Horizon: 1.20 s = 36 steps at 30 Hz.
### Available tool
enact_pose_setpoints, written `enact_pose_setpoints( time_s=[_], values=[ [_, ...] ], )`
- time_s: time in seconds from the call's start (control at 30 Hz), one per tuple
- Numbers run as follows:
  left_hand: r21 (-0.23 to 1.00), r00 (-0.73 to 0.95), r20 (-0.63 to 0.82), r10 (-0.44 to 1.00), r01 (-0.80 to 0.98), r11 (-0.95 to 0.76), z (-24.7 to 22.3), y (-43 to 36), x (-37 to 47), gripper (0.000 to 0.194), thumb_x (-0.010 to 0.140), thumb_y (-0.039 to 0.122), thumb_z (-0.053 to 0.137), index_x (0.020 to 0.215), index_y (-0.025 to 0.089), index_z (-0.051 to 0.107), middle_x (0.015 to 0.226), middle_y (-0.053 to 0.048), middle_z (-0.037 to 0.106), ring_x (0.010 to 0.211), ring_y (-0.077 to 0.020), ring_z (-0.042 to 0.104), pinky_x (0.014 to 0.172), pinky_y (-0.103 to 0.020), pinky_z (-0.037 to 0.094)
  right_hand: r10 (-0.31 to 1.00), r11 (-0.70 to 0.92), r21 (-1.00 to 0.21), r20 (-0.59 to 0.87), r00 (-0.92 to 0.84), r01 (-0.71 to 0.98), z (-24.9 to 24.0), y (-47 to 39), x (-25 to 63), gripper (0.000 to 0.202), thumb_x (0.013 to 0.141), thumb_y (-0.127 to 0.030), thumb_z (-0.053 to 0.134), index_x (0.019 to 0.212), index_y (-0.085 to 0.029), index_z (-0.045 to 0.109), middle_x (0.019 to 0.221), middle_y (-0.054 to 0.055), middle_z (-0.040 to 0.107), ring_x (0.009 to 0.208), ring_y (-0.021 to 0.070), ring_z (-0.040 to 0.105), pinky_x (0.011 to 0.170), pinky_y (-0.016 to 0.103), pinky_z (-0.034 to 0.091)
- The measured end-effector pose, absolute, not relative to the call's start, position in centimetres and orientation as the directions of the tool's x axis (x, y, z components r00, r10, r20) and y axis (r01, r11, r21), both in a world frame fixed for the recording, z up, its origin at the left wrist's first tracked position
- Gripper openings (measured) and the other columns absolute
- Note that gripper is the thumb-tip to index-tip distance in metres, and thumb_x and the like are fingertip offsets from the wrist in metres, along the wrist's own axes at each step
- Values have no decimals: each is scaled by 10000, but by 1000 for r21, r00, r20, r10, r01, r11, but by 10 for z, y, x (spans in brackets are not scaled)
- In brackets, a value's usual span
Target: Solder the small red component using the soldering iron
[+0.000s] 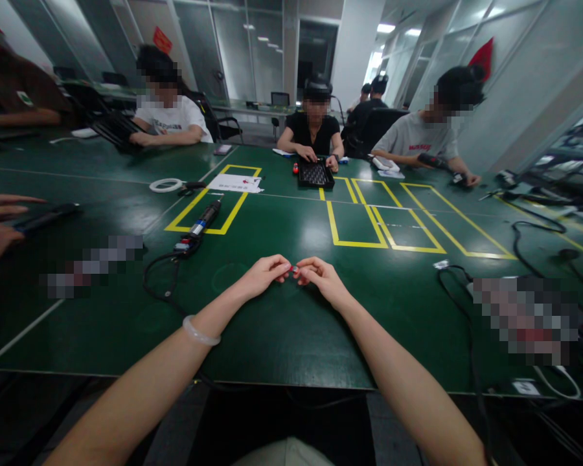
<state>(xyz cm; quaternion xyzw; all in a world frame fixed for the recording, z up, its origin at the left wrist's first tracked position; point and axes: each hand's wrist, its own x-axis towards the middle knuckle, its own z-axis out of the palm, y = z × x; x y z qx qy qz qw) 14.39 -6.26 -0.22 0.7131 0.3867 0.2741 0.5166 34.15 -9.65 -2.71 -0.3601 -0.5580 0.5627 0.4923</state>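
Over the green table top, my left hand point(269, 273) and my right hand point(320, 277) meet with fingertips almost together. Between them is a small red and silvery piece point(294, 268), too small to make out its kind. Both hands are closed in a pinch at it, thumbs and forefingers hiding part of it. A pale bangle point(201, 331) circles my left wrist. Beyond my left hand lies a dark electric screwdriver point(203, 221) with a blue band, its black cable point(146, 281) curling toward me.
A printed white sheet point(236, 183) and a white cable coil point(166, 185) lie farther back. Yellow tape point(359, 244) marks rectangles on the green table point(291, 353). Across it, a person works at a black tray point(315, 184). Another person's hand point(2, 207) is at far left. Cables point(471, 323) run at right.
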Motion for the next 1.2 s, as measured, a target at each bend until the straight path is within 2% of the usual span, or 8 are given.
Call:
enact_pose_setpoints(
  time_s=[0.33,0.43,0.53,0.6,0.67,0.8,0.93,1.2],
  values=[
    [877,598,65,799,348,-332,-1,-66,146,349,851,475,540,985,160,609,864,-27,643,758,-144,582,694,-263,449,965,111,-990,129,-230,-92,-36,-94,341,314,702,-386,765,870,-170,610,768,4,649,660,115,590,643,256,459],
    [785,586,99,804,451,-425,5,-61,138,357,881,493,476,979,180,619,889,-24,656,798,-159,589,726,-274,449,967,120,-990,133,-218,-69,-34,-94,342,305,713,-385,753,876,-174,606,767,2,642,658,114,575,632,252,446],
    [608,448,203,871,639,-471,13,-46,111,370,899,499,432,991,197,623,1017,-46,654,942,-197,592,846,-313,444,969,133,-990,140,-201,-48,-33,-93,343,288,725,-372,743,880,-175,600,759,0,633,648,111,559,611,246,427],
    [429,272,288,918,820,-378,16,-33,80,382,883,497,458,1042,188,617,1109,-86,627,1057,-248,563,928,-365,417,970,136,-990,141,-197,-40,-33,-93,343,280,732,-363,735,885,-174,597,765,2,630,645,109,555,606,245,421],
    [258,54,364,930,953,-156,18,-21,43,470,855,506,495,1173,168,573,1219,-140,575,1166,-316,503,990,-443,370,969,138,-990,143,-200,-35,-35,-92,343,280,732,-359,734,890,-173,596,780,5,630,652,110,560,609,246,423],
    [147,-227,223,948,969,198,16,-6,-18,749,794,616,516,1341,111,433,1356,-221,465,1197,-400,465,920,-503,411,966,141,-990,143,-214,-24,-37,-91,343,293,730,-369,736,893,-170,595,799,11,636,669,114,569,622,250,436],
    [143,-211,-6,978,967,209,11,-1,-37,792,786,667,499,1373,147,387,1370,-203,462,1141,-369,517,846,-453,463,964,147,-989,146,-221,-13,-37,-92,343,297,735,-385,728,893,-174,592,793,7,634,663,112,566,620,249,443],
    [187,-139,32,990,973,131,8,2,-26,733,779,652,521,1366,220,451,1288,-176,550,1088,-371,574,804,-460,487,962,147,-989,144,-233,-2,-35,-93,343,290,737,-394,722,878,-179,589,788,10,632,663,118,562,616,250,443]
  ],
)
